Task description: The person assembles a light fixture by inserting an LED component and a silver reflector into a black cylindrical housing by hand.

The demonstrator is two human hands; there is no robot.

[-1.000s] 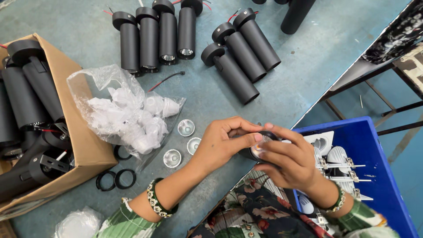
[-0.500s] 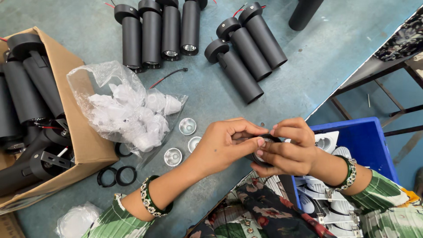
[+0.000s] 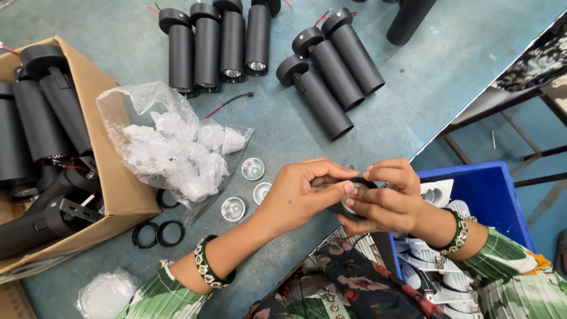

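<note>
The grey-green table [image 3: 413, 106] fills most of the view. At nine o'clock sits an open cardboard box [image 3: 112, 189] packed with black lamp tubes [image 3: 41, 124]; more black lamp tubes lie loose on the table, a row of four [image 3: 212, 47] at twelve o'clock and three more [image 3: 333, 77] toward one o'clock. At four o'clock a blue bin [image 3: 490, 195] holds white fittings [image 3: 437, 192]. Left of centre lies a clear plastic bag [image 3: 177, 153] of white pieces, with three small shiny reflector cups [image 3: 253, 168] just beside it and two black rings [image 3: 156, 233] at seven o'clock.

Just right of centre, over the table edge, the left hand [image 3: 301, 195] and the right hand [image 3: 390, 198] close together on a small round black lamp part [image 3: 354, 201], fingers pinched narrowly around its rim, thumbs pressing its face.

The part is held above the gap between table and bin; a slipped grip would likely drop it into the person's lap or the bin. Uneven thumb pressure could seat the inner piece crooked, and a wrist swing could knock the reflector cups.
</note>
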